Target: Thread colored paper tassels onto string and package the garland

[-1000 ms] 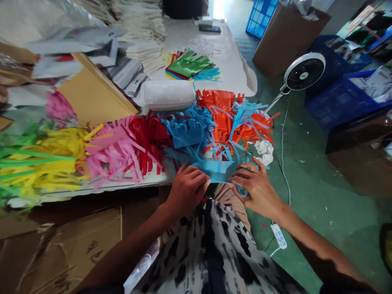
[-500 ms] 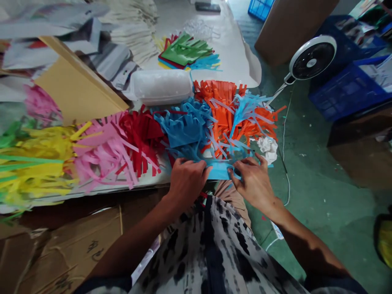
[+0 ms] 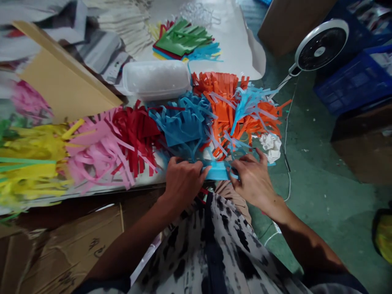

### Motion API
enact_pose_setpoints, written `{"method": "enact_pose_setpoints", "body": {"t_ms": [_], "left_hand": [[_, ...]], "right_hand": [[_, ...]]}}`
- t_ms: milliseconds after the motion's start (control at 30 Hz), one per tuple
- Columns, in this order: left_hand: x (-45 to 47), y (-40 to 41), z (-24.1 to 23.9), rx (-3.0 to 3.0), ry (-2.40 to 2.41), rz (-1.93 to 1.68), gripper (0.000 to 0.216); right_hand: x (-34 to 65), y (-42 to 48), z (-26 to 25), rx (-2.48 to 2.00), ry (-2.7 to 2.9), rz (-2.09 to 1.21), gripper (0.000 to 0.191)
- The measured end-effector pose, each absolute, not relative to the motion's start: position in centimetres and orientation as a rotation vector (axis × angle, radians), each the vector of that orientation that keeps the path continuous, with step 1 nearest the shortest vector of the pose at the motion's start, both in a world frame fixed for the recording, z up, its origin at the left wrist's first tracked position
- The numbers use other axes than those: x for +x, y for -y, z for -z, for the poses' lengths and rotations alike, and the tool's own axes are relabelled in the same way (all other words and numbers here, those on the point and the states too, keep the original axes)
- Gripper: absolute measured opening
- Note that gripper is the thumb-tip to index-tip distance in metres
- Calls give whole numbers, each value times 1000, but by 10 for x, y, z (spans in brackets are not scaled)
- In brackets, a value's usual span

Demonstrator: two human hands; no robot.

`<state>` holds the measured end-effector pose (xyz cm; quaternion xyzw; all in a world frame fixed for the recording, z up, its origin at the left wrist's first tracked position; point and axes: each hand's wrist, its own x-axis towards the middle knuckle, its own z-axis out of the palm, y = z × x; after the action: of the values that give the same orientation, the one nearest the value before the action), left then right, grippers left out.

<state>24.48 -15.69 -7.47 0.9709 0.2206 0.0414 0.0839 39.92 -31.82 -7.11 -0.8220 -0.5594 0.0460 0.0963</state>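
Observation:
A light blue fringed paper piece point(image 3: 218, 170) is stretched between my hands at the table's front edge. My left hand point(image 3: 185, 177) is closed on its left end, thumb pressed against the fingers. At the right end, my right hand point(image 3: 252, 175) pinches the same piece; a small curl of blue shows beside its thumb. Just beyond my hands lie dark blue fringed paper point(image 3: 185, 128), orange fringed paper point(image 3: 225, 106) and a light blue tassel point(image 3: 246, 106) resting on the orange.
Red point(image 3: 139, 134), pink point(image 3: 98, 157) and yellow fringed paper point(image 3: 33, 143) line the table's left. Behind sit a white plastic container point(image 3: 157, 78) and a green fringed stack point(image 3: 183, 38). A fan point(image 3: 320, 51) and crumpled white paper point(image 3: 271, 147) are at right; blue crates point(image 3: 352, 83) stand beyond.
My view has shifted slightly, so the table items sit a little higher and the left ones farther left. Both hands keep their hold on the light blue paper, with little visible movement.

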Motion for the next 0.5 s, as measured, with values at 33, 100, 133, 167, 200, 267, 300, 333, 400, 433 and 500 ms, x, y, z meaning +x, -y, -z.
{"method": "enact_pose_setpoints", "body": {"t_ms": [33, 100, 133, 167, 200, 267, 300, 333, 400, 433, 500], "left_hand": [[247, 156, 74, 2901, -663, -100, 41], [249, 156, 72, 2909, -670, -78, 43], [250, 156, 72, 2912, -673, -75, 43], [250, 157, 72, 2916, -676, -76, 43], [251, 157, 72, 2919, -678, -79, 43], [250, 158, 73, 2924, -678, -96, 42], [249, 158, 73, 2925, -679, -114, 40], [249, 157, 72, 2926, -682, -139, 37], [246, 155, 71, 2928, -701, -237, 29], [244, 154, 69, 2925, -716, -322, 24], [240, 154, 67, 2906, -699, -554, 19]], "right_hand": [[399, 317, 70, -2452, 1662, -144, 12], [399, 314, 69, -2480, 1666, -152, 14], [399, 313, 68, -2494, 1668, -154, 14], [399, 312, 68, -2508, 1673, -156, 15], [399, 311, 67, -2522, 1680, -156, 16], [398, 310, 66, -2545, 1697, -155, 16], [398, 309, 66, -2554, 1702, -155, 17], [398, 308, 66, -2561, 1704, -157, 17], [398, 307, 65, -2572, 1701, -161, 17], [398, 307, 65, -2576, 1698, -161, 17], [397, 307, 65, -2580, 1697, -155, 16]]}}
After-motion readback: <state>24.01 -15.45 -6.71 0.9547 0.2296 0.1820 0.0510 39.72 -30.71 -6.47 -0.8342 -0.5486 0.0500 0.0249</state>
